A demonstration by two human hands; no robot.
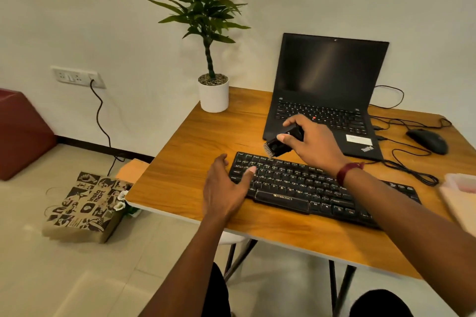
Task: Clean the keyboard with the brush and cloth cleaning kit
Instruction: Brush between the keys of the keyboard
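Partly hidden brush [278, 148], right hand [316, 142] gripping

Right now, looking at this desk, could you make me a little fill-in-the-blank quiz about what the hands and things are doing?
The right hand grips the brush, bristles over the keyboard's far ____ corner.
The left hand rests at the keyboard's left end, its ____ on the keys.
The mouse lies to the ____ of the laptop.
The plant stands in a ____ pot.
Missing words: left; thumb; right; white.
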